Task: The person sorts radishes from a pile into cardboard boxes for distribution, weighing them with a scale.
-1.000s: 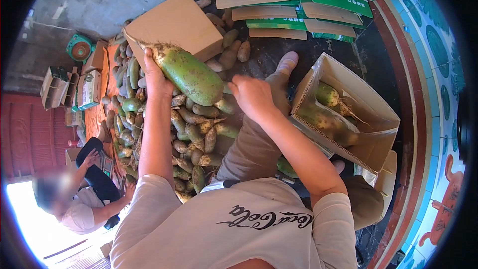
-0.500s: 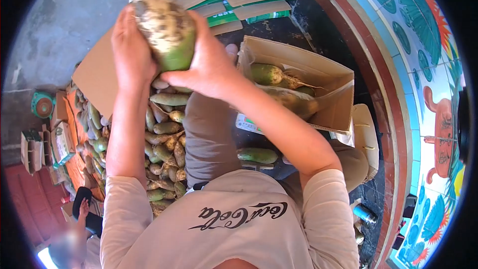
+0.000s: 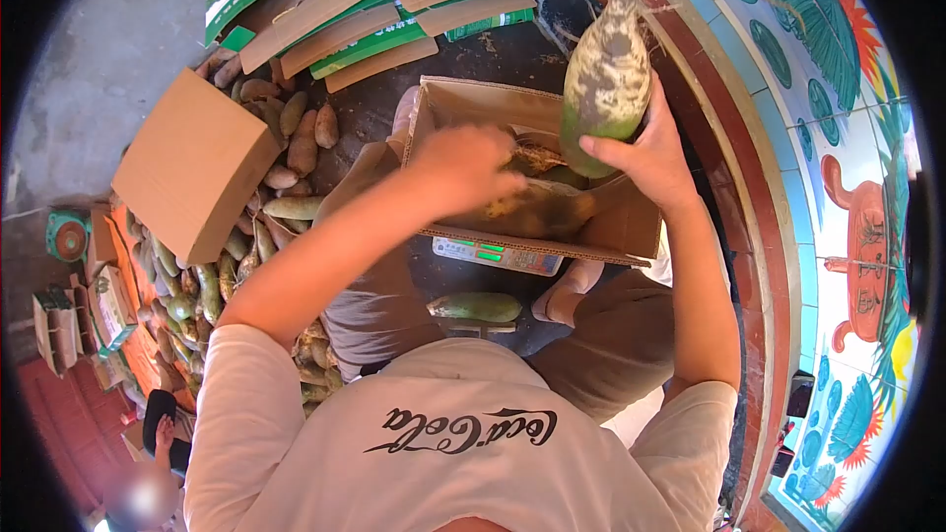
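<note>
My right hand grips a large green radish around its green lower end. The radish is raised over the right end of an open cardboard box, its long thin root pointing up. My left hand, smeared by motion, is over the left part of the box; its fingers are too blurred to read. Inside the box lie other radishes, partly hidden by that hand. Under the box shows a scale with a lit green display.
Many radishes are heaped on the left, beside a closed cardboard box. Flattened green cartons are stacked ahead. A single radish lies near my legs. A tiled, painted wall borders the right. Another person's hand shows at lower left.
The radish, held in both hands before, has moved right and is now in my right hand alone. My left hand has let go and come down over the box. My view has shifted.
</note>
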